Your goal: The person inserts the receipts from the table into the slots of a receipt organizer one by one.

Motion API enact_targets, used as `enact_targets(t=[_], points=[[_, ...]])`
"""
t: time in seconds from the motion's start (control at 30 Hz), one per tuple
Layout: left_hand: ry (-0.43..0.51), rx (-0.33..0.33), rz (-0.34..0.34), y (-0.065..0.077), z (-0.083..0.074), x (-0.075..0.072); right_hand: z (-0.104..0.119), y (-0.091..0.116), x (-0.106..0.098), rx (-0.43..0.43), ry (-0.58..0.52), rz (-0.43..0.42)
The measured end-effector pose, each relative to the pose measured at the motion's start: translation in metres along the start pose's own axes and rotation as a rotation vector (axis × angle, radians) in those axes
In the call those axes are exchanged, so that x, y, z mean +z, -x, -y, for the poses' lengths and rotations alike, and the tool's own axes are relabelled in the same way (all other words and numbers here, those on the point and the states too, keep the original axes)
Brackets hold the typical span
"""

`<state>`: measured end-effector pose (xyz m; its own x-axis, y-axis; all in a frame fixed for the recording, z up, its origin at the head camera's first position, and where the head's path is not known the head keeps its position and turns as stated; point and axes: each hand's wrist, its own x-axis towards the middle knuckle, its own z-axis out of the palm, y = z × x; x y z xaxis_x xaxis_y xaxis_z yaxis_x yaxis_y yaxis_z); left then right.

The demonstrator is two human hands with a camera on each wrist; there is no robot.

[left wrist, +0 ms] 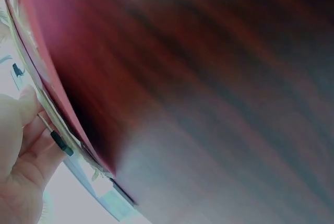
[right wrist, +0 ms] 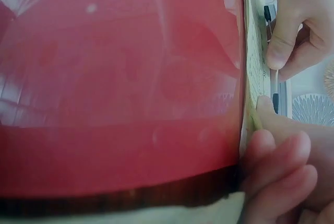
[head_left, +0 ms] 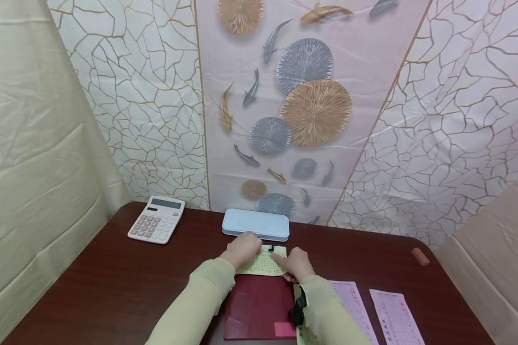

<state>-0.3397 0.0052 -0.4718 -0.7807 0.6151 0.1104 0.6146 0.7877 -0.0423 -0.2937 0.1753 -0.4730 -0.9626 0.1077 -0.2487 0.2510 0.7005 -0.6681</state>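
A dark red folder [head_left: 259, 306] lies on the table with yellow printed sheets [head_left: 262, 266] at its far end. A thin metal paper fastener with black sliders [right wrist: 276, 101] crosses the sheets' far edge. My left hand [head_left: 243, 250] pinches the fastener's metal strip between thumb and fingers, as the right wrist view shows. My right hand [head_left: 300, 264] holds the right edge of the yellow sheets, its thumb on top and its other fingers curled at the side. In the left wrist view the left hand [left wrist: 26, 151] is partly cut off by the frame.
A light blue tin case [head_left: 255, 224] sits just beyond the sheets. At the back left is a white calculator [head_left: 157, 219]. Pink printed slips [head_left: 398, 316] lie at the right, partly under the right sleeve. A reddish-brown block [head_left: 420, 257] rests near the right edge.
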Motion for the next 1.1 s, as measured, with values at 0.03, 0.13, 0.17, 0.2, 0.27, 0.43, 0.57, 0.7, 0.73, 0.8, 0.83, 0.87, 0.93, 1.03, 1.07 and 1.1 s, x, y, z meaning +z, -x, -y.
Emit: enact_targets(t=[0.03,0.13,0.17,0.2,0.27,0.43,0.57,0.7,0.73,0.8,0.83,0.87,0.93,1.03,1.07,1.1], points=[[-0.006,0.001,0.004,0.000,-0.001,-0.001,0.000,0.000,0.000,0.001,-0.001,0.001],[-0.032,0.005,0.010,0.000,-0.002,-0.002,0.001,0.000,-0.001,0.005,0.001,0.006],[-0.035,0.005,0.011,0.000,-0.002,-0.002,0.002,0.000,-0.001,0.006,-0.001,0.010],[-0.043,0.005,0.012,0.000,-0.002,-0.002,0.002,0.000,-0.001,0.008,-0.001,0.012],[-0.056,0.003,0.015,0.000,-0.003,-0.002,0.002,-0.001,-0.001,0.009,0.003,0.018],[-0.065,-0.016,0.018,0.000,-0.003,-0.002,0.000,-0.002,0.000,-0.001,0.015,0.025],[-0.012,-0.038,-0.002,-0.001,-0.002,-0.002,-0.004,0.001,-0.003,-0.032,-0.024,0.029],[0.052,-0.049,-0.016,-0.001,-0.001,-0.001,-0.010,0.006,-0.005,-0.080,-0.068,0.036],[0.066,-0.052,-0.015,-0.001,-0.001,0.000,-0.011,0.007,-0.005,-0.093,-0.074,0.038],[0.080,-0.054,-0.007,-0.001,0.000,0.000,-0.013,0.009,-0.006,-0.111,-0.074,0.033],[0.083,-0.055,-0.004,-0.001,0.000,0.000,-0.013,0.010,-0.007,-0.121,-0.073,0.027],[0.086,-0.058,-0.002,-0.001,0.001,0.001,-0.013,0.011,-0.007,-0.128,-0.074,0.021],[0.086,-0.059,0.001,-0.001,0.002,0.001,-0.012,0.012,-0.009,-0.133,-0.077,0.006],[0.092,-0.068,0.001,0.000,0.003,0.000,-0.010,0.014,-0.013,-0.145,-0.078,-0.020],[0.096,-0.074,0.003,0.000,0.002,-0.001,-0.009,0.016,-0.015,-0.149,-0.075,-0.027],[0.100,-0.082,0.004,0.000,0.001,-0.002,-0.009,0.017,-0.017,-0.152,-0.071,-0.033]])
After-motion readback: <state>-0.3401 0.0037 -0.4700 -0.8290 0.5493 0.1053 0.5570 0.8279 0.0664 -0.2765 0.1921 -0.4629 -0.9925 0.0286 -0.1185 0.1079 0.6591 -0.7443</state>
